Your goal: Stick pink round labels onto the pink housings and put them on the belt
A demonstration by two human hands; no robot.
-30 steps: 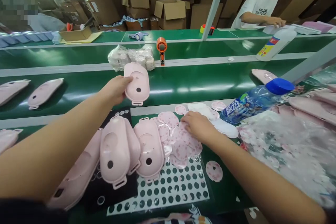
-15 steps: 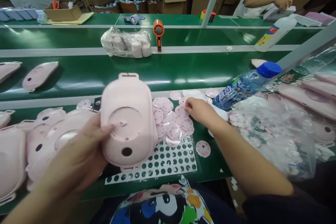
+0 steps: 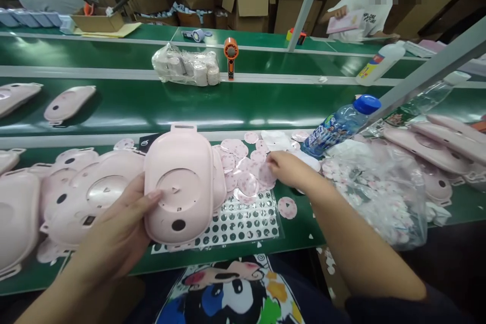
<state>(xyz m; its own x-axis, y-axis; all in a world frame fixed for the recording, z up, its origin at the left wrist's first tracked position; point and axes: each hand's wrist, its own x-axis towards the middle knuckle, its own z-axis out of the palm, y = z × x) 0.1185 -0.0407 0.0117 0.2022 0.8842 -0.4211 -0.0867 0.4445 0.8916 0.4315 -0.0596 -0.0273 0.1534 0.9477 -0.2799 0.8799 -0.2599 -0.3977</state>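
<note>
My left hand (image 3: pixel 127 217) grips a pale pink plastic casing (image 3: pixel 182 162) by its left edge, with the thumb on its front. The casing is upright, with a shallow round recess and a dark oval hole low down. My right hand (image 3: pixel 288 168) is pinched closed at the right side of a pile of round pink patterned discs (image 3: pixel 233 149). One round pink disc (image 3: pixel 267 176) shows just under its fingertips and appears held. A sheet with rows of dark dots (image 3: pixel 243 223) lies below the pile, partly covered by the casing. A single disc (image 3: pixel 287 207) lies apart.
Several pink casings (image 3: pixel 110 192) are heaped at left, more (image 3: pixel 429 149) at right. A blue-capped bottle (image 3: pixel 337 126) and a clear bag of pieces (image 3: pixel 375 187) stand right of my hand. An orange handheld fan (image 3: pixel 231 53) stands beyond. A co-worker (image 3: pixel 374 7) is across the bench.
The view has shifted slightly. A disc now shows under my right fingertips at the pile. My left hand still holds the casing. The co-worker across has lifted a pink-and-white item.
</note>
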